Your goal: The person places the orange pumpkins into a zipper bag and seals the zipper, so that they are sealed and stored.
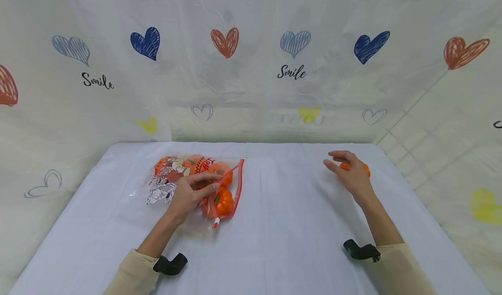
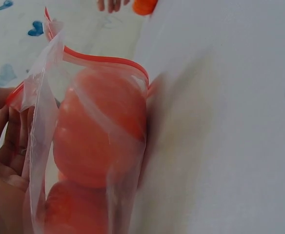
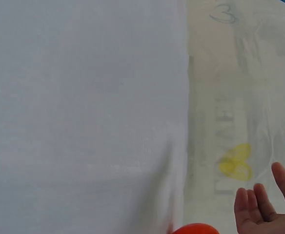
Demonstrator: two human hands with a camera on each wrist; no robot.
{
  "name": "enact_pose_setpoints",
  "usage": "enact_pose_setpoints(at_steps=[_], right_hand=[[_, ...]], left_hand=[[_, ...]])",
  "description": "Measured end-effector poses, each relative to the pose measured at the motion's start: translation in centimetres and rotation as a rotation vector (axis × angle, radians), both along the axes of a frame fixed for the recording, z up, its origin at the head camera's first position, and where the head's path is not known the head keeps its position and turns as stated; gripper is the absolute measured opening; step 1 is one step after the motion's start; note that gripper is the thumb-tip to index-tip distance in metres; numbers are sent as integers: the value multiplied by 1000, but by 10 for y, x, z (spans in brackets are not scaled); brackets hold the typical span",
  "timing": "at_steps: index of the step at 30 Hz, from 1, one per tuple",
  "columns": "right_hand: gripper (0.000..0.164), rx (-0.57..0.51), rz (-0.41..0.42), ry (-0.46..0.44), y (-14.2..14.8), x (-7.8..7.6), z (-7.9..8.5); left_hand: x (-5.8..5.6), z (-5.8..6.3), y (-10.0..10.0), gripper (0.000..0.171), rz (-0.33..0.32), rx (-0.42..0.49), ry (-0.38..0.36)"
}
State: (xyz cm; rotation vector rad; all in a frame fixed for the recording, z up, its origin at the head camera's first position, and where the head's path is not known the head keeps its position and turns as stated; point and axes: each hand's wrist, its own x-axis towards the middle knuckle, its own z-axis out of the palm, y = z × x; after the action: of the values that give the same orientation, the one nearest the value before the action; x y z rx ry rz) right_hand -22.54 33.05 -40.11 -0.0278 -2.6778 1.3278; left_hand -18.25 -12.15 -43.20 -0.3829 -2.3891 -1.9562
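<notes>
A: What's biggest?

B: The wall sheet [image 1: 251, 7], with hearts [image 1: 145, 43] on it; then the white table [image 1: 290, 225]; then the clear bag [image 1: 172, 173], lying on the left side, its red-edged mouth gaping to the right.

A: Who's holding what?

B: The left hand [image 1: 188, 197] pinches one edge of the bag's mouth between thumb and fingers; the right hand [image 1: 353, 175] is well apart from the bag, fingers a bit bent, a gap between them and the thumb, gripping nothing that I can see.

A: What's smaller?

B: The pumpkins [image 1: 224, 201] in the bag, one right by the mouth; one more orange thing [image 1: 367, 170] is just behind the right hand; I can't tell if they touch.

A: Which step is it?

B: Filling the bag, I think; next, I'd guess, the right hand needs to grab that orange thing, while the left holds the mouth wide.

A: Any words?

B: "Smile" [image 1: 98, 81] in black, twice on the sheet; red writing [image 1: 205, 164] on the bag, too small to read.
</notes>
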Motion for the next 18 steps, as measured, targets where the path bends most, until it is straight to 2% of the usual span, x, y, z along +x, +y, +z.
enact_pose_setpoints(at_steps=[5,18], right_hand=[[64,-21,-86,-26,15,-2,2],[51,-4,-64,-36,49,-2,6]], left_hand=[[-1,-1,-1,24,-2,5,0],[-2,-2,-1,24,-11,14,-13]])
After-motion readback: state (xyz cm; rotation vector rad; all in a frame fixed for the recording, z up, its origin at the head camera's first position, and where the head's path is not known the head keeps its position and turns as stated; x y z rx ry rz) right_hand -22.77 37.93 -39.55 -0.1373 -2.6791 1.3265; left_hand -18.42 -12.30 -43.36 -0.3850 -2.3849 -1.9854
